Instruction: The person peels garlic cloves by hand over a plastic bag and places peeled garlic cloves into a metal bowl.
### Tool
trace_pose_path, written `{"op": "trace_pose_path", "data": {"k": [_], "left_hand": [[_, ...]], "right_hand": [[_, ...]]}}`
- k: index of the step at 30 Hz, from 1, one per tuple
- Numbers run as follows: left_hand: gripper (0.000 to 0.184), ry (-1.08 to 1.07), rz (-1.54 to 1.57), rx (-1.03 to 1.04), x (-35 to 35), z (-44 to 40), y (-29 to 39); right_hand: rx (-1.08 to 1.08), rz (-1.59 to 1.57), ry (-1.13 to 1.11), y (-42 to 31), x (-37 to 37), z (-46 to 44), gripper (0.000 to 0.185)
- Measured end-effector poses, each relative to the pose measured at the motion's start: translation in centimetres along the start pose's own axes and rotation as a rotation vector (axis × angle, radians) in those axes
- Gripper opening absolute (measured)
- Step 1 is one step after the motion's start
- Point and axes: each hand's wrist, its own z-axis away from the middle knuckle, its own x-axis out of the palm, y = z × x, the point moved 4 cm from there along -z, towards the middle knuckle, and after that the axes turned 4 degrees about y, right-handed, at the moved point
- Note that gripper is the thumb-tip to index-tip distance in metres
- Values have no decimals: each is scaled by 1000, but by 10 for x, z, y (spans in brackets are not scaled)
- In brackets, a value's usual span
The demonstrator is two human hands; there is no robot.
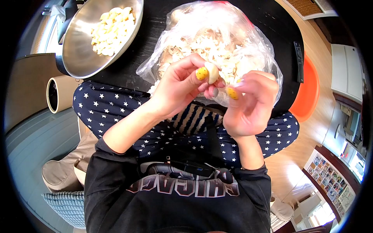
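Observation:
Pinched between the thumb and fingers of my left hand [182, 83] is a pale garlic clove [213, 73]. My right hand [252, 103] is just to the right of the clove, apart from it. Its thumb and fingers are drawn together, and whatever is between them, if anything, is too small to make out. Both thumbs carry yellow nails with dark specks. Beneath and behind my hands a clear plastic bag [260, 42] lies spread open, full of loose garlic skins [198, 46]. At the upper left, peeled garlic cloves [112, 31] are heaped in a steel bowl [77, 46].
The black table [151, 23] holds the bowl, the bag and, at its right edge, a remote control [298, 62]. An orange seat [309, 89] stands beyond that edge. My crossed legs in star-print trousers [105, 103] are close below the bag.

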Motion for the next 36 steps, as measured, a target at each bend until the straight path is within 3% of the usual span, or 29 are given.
{"op": "trace_pose_path", "data": {"k": [4, 6, 8, 10, 12, 14, 15, 17, 18, 22, 25, 26, 28, 30, 32, 34, 36], "left_hand": [[15, 15, 112, -98, -2, 0, -2], [14, 8, 147, -100, 0, 0, 6], [12, 8, -365, -27, 8, 1, 43], [14, -23, -708, 377, 0, 4, 94], [17, 378, -1285, 620, -13, 17, 147], [19, 709, -1493, 642, -30, 24, 179], [19, 715, -1492, 648, -39, 27, 188], [19, 934, -1865, 479, -63, 35, 205], [19, 953, -1897, 407, -85, 37, 211], [22, 923, -1997, 231, -116, 36, 213], [19, 919, -2200, 494, -96, 33, 206], [19, 919, -2194, 495, -87, 30, 202], [22, 946, -1944, 845, -52, 29, 191], [17, 583, -1981, 1286, -17, 24, 169], [9, 337, -1930, 1329, 0, 25, 143], [9, 169, -1781, 1132, 19, 23, 112], [11, 68, -1781, 988, 25, 15, 78]], "right_hand": [[61, -14, 151, 14, -4, 3, 16], [250, -48, 168, 25, -4, 1, 7], [292, -79, 119, 37, -4, 1, 5], [452, -233, 64, 49, 0, 5, 10], [461, -207, 18, 55, 3, 6, 12], [475, -140, -116, 55, 13, 6, 12], [511, -109, -153, 55, 16, 7, 11], [508, -68, -234, 49, 24, 2, 10], [512, -24, -310, 47, 28, 0, 9], [373, 76, -448, 45, 32, -11, 9], [358, 181, -546, 44, 25, -23, 11], [350, 247, -600, 46, 23, -25, 11], [300, 279, -651, 49, 20, -28, 11], [351, 181, -598, 49, 14, -35, 15], [423, 209, -588, 49, 5, -36, 20], [471, 149, -378, 56, -8, -32, 21], [363, 225, -400, 57, -15, -29, 20]]}}
